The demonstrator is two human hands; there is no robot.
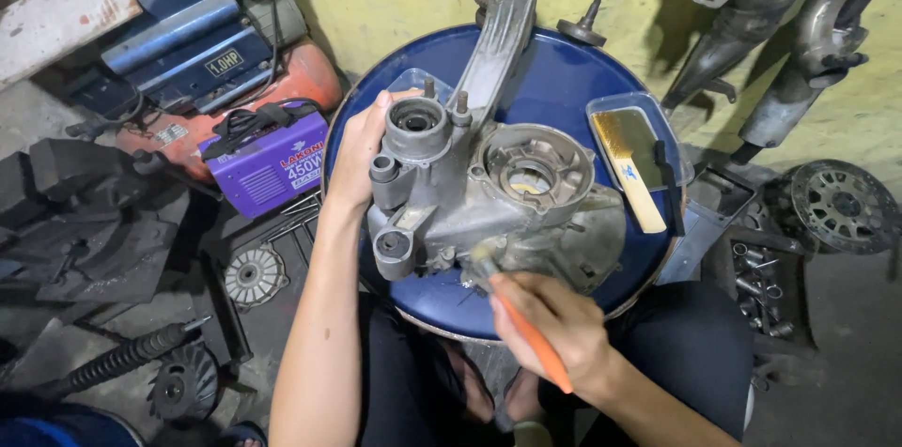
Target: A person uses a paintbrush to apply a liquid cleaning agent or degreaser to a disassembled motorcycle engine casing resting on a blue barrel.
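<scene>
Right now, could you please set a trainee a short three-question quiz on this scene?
1. True or false: the left hand steadies the grey engine casing.
2. What does the right hand hold? A a hammer, B an orange-handled brush, C a rag.
3. What does the casing rest on?

Key: 1 true. 2 B. 3 the blue drum top.

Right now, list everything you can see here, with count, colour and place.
Grey metal engine casing: one, on the drum.
Blue round drum top: one, centre.
Orange-handled brush: one, in the right hand.
Wide yellow-bristled brush: one, in a clear tray, right side of the drum.
Purple box-shaped welder: one, floor, left.
Blue and orange compressor: one, upper left.
Grey exhaust pipes: two, upper right.
Left hand: on the casing.
Right hand: grips the brush.
</scene>
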